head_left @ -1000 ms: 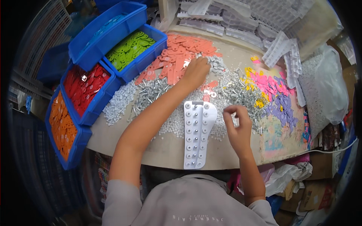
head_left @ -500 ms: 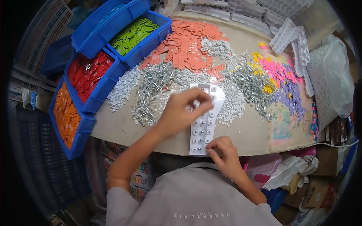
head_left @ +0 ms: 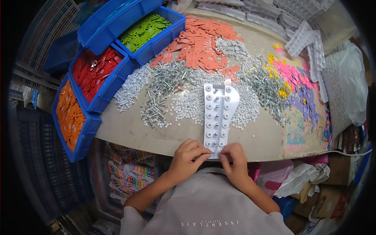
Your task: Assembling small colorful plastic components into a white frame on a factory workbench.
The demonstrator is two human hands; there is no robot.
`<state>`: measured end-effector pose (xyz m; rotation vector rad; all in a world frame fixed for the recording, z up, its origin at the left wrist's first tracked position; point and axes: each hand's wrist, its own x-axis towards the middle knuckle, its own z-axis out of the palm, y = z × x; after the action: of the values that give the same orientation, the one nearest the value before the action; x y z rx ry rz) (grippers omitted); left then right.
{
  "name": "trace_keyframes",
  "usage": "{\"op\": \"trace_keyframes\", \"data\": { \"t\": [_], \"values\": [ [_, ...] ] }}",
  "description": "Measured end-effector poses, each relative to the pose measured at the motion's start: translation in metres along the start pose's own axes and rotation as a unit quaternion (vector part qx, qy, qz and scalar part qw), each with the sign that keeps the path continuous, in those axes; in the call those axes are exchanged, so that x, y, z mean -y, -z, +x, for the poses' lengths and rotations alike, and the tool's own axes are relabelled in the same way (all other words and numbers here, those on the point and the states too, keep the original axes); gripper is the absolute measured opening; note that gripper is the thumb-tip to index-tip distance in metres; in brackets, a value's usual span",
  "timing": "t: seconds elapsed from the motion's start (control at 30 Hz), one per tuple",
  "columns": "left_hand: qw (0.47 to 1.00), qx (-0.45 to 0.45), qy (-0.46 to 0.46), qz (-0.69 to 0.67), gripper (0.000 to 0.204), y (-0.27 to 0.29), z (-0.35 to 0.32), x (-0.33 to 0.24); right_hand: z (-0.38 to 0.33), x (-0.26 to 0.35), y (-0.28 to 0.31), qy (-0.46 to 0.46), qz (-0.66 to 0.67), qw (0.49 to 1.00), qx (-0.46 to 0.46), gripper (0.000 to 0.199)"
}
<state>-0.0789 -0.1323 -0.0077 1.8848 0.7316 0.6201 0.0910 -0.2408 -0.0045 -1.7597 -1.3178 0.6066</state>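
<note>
A long white plastic holder [head_left: 233, 102] lies at the table's front edge before me, wider at its far right end. White round caps with centre holes line its two sides, and a middle row of metal pins runs between them. At its near left corner my left hand [head_left: 188, 157] has thumb and forefinger pinched together; anything between them is too small to see. My right hand [head_left: 236, 162] is closed in a pinch at the near right corner, touching the holder, and its fingertips hide what they hold.
Beyond the holder lie white caps [head_left: 190, 103], metal screws [head_left: 154, 109], white plastic screws [head_left: 131, 88] and coral tags [head_left: 199, 55]. Blue bins [head_left: 92, 119] of orange, red and green pieces stand left. Pink [head_left: 288, 72] and purple pieces [head_left: 307, 103] and a clear bag [head_left: 352, 82] are right.
My left hand has come back from over the holder's far half to its near end, uncovering the rows of caps and pins. My right hand stays at the near right corner.
</note>
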Motion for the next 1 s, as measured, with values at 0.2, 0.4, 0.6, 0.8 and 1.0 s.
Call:
{"op": "trace_keyframes", "data": {
  "t": [0.2, 0.4, 0.6, 0.8, 1.0],
  "values": [
    [0.998, -0.041, -0.013, 0.038, 0.013, -0.007, -0.004, 0.005, -0.009, -0.022, -0.015, 0.124, -0.06, 0.988, -0.07, 0.02],
    [0.962, -0.086, -0.189, 0.177, 0.02, -0.009, -0.009, 0.017, -0.006, -0.023, -0.002, 0.195, -0.186, 0.962, -0.047, 0.024],
    [0.934, -0.178, -0.234, 0.204, 0.02, 0.029, -0.018, 0.024, 0.026, 0.008, 0.014, 0.264, -0.155, 0.951, -0.04, 0.016],
    [0.794, -0.5, 0.017, 0.347, 0.019, 0.216, -0.048, 0.045, 0.13, 0.085, -0.033, 0.375, -0.148, 0.915, 0.024, 0.017],
    [0.783, -0.448, 0.243, 0.355, 0.02, 0.335, -0.101, 0.092, 0.25, 0.139, -0.154, 0.401, -0.03, 0.909, 0.109, 0.02]
  ]
}}
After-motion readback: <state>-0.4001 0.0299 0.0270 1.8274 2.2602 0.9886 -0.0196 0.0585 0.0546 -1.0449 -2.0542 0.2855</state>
